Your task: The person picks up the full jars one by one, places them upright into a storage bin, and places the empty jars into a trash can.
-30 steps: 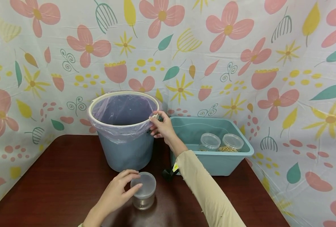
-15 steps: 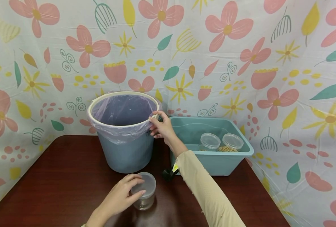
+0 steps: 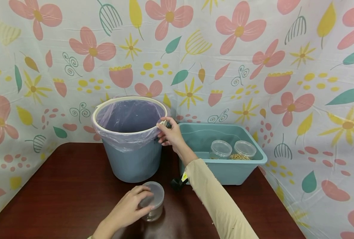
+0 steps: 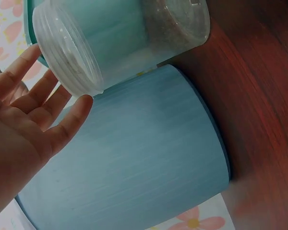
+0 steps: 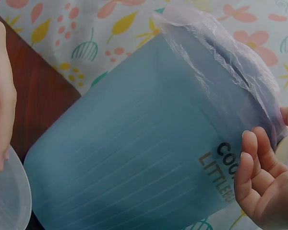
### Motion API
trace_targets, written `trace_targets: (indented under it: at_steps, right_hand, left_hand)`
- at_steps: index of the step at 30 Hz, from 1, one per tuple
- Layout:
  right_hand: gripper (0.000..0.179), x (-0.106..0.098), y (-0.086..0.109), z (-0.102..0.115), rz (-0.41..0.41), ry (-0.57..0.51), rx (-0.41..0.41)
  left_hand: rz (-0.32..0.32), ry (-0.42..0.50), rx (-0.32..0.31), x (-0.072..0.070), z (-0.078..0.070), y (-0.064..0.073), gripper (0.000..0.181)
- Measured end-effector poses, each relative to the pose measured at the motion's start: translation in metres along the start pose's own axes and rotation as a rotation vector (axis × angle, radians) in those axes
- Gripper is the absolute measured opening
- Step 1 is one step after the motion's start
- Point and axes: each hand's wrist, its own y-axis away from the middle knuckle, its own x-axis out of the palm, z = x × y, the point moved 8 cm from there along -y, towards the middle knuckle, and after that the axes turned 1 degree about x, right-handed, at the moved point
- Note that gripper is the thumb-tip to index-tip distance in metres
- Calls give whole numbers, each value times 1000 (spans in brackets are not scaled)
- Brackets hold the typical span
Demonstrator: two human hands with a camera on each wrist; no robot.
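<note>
A clear plastic jar with a frosted lid stands upright on the table. My left hand lies at its left side, fingers loosely bent over the lid's edge. In the left wrist view the fingertips come close to the lid, without a clear grip. Behind the jar is a blue trash can lined with a thin purple bag. A cream ring runs round its rim. My right hand pinches that ring at the right, its other fingers curled beside the can.
To the right stands a blue-green plastic bin holding two lidded jars, at least one with beige beads or beans. The dark wood table meets a flower-patterned curtain at the back and sides.
My left hand has shifted slightly to the right and down, farther over the jar's lid. My right hand stays at the trash can's rim. The jar has hardly moved.
</note>
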Motion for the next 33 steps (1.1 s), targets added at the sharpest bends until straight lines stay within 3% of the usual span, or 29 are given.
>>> trace_targets:
  at_steps: [14, 33]
  right_hand:
    - [30, 0, 1, 0, 0, 1, -16]
    - [30, 1, 2, 2, 8, 13, -19]
  left_hand:
    - [50, -34, 37, 6, 2, -2, 41]
    - [132, -15, 7, 15, 6, -12, 49]
